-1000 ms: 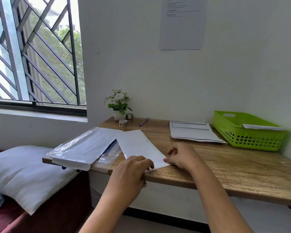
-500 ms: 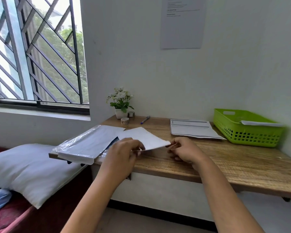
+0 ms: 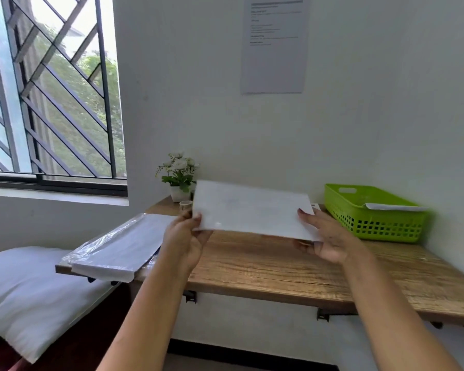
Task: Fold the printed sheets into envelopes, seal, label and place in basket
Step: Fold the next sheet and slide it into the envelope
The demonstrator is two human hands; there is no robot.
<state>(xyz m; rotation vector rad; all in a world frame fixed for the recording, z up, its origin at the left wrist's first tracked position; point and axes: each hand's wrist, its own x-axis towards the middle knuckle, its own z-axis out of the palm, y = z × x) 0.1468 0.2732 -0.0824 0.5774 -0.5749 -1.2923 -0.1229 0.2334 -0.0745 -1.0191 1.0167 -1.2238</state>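
A white envelope [image 3: 252,210] is held up above the wooden desk [image 3: 265,266], its flat face toward me. My left hand [image 3: 186,238] pinches its left edge with thumb on the front. My right hand [image 3: 323,238] holds its right lower corner, thumb on the front and fingers behind. The green basket [image 3: 370,223] stands at the desk's right end against the wall, with a white envelope [image 3: 394,207] lying across its rim. The printed sheets on the desk are hidden behind the raised envelope.
A plastic pack of white envelopes [image 3: 115,247] overhangs the desk's left end. A small potted plant [image 3: 179,178] and a tape roll [image 3: 185,204] stand at the back left. A white pillow [image 3: 24,287] lies below left. A paper notice [image 3: 275,44] hangs on the wall.
The envelope has been lifted off the desk and turned upright in front of me by both hands. It now covers the printed sheets and the pen.
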